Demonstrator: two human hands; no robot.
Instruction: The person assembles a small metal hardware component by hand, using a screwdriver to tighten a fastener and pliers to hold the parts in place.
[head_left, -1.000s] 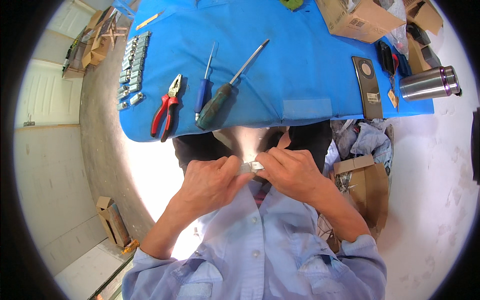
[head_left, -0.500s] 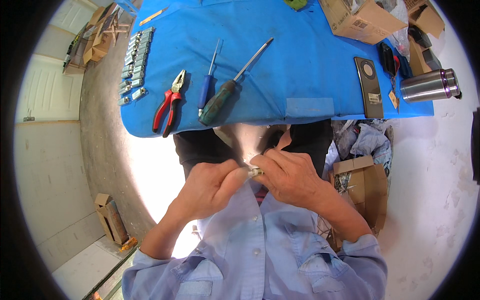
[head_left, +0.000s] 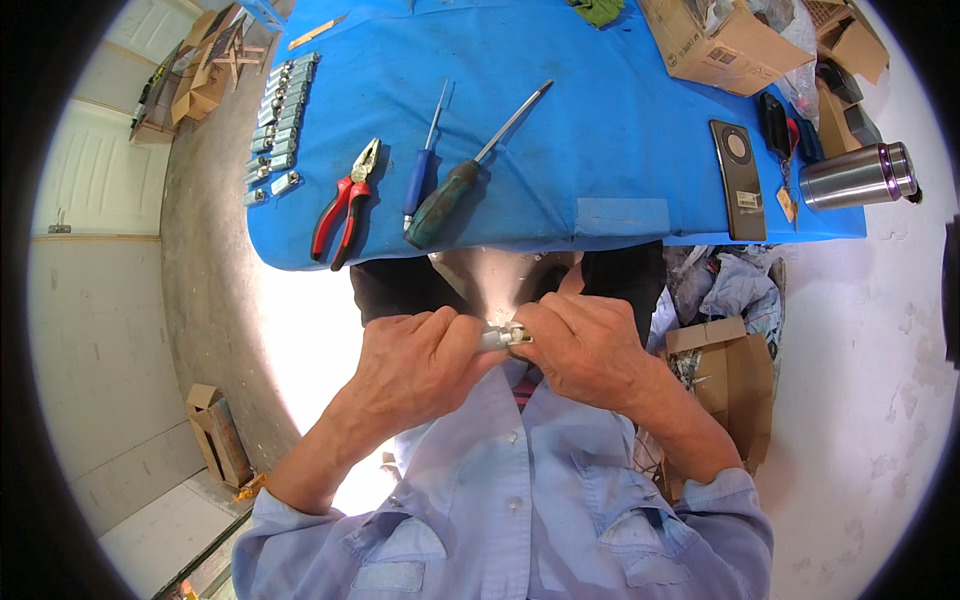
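Observation:
Close to my body, just below the table edge, both hands meet around a small silver cylindrical metal part (head_left: 494, 339) with a pale, brassy end. My left hand (head_left: 420, 362) is closed on the silver side, its thumb pressed along it. The fingers of my right hand (head_left: 588, 350) pinch the brassy end and partly hide it. On the blue-covered table (head_left: 600, 130) ahead lie red-handled pliers (head_left: 346, 208), a thin blue-handled screwdriver (head_left: 420, 175) and a larger green-handled screwdriver (head_left: 446, 203).
Several small silver metal parts (head_left: 284, 125) stand in rows at the table's left, near a yellow cutter knife (head_left: 316, 32). To the right lie a phone (head_left: 738, 180), keys (head_left: 785, 150) and a steel flask (head_left: 858, 176). Cardboard boxes sit at the far right (head_left: 730, 50) and below the table (head_left: 740, 380).
The two hands have drawn slightly apart, and more of the silver part shows between them. My left hand has turned a little. The tools on the table lie as before.

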